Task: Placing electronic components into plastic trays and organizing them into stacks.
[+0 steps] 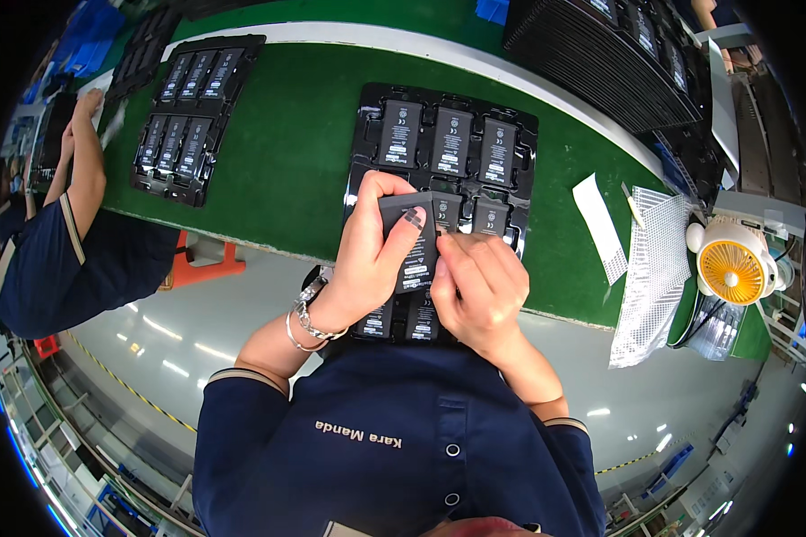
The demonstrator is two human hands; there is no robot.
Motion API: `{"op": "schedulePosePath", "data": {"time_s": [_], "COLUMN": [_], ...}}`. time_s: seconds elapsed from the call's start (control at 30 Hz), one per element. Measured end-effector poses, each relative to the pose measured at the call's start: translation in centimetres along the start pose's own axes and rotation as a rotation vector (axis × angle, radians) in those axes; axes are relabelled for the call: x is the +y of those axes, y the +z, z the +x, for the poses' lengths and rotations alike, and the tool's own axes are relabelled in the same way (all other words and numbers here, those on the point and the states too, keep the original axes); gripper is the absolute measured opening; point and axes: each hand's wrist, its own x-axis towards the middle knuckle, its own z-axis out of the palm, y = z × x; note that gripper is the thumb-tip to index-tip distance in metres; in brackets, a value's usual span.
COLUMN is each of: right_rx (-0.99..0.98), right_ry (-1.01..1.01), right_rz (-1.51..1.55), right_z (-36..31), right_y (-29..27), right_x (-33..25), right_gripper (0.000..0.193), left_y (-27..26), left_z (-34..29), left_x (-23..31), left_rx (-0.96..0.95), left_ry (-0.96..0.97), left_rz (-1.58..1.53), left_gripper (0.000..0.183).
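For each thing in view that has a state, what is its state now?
Left hand: closed around the black battery, lifted above the tray.
Right hand: fingers pinching the battery's edge.
Black tray: slots partly filled with batteries.
Far tray: filled.
Yellow fan: cannot tell whether running.

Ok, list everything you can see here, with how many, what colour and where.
battery: one, black, held in both hands over the near tray
near tray: one, black, holding black batteries, centre of the belt
belt: one, green, across the bench
far tray: one, black, with batteries, left on the belt
tray stack: black, top right
paper strip: one, white, right of the near tray
mesh sheet: one, white, right edge of the belt
fan: one, white and yellow, far right
co-worker: one, navy sleeve, left
left hand: bracelets at the wrist, gripping the battery
right hand: fingers on the battery's edge
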Motion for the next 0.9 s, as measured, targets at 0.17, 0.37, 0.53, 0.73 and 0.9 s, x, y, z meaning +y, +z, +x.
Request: {"op": "schedulePosePath", "data": {"time_s": [0.17,0.37,0.53,0.73,0.9], "right_rx": [-0.048,-0.085,-0.141,-0.121,-0.15], "right_ry": [0.173,0.686,0.652,0.571,0.26], "right_rz": [0.337,0.833,0.798,0.683,-0.181], "right_z": [0.2,0.5,0.4,0.6,0.7], "right_y": [-0.5,-0.2,-0.2,0.4,2.0], "right_x": [1.0,0.5,0.9,2.8,4.3], "right_gripper": [0.016,0.014,0.013,0.012,0.015], "left_y": [-0.8,-0.5,-0.7,-2.1,-4.4], "left_z": [0.3,0.2,0.0,0.7,2.5], "left_x": [0.2,0.9,0.4,-0.4,-0.9], "left_rx": [-0.024,-0.099,-0.101,-0.123,-0.151], "left_ry": [-0.087,-0.037,-0.026,-0.056,0.062], "left_rz": [-0.119,-0.042,0.002,0.139,0.786], "left_gripper": [0.018,0.018,0.019,0.022,0.029]}}
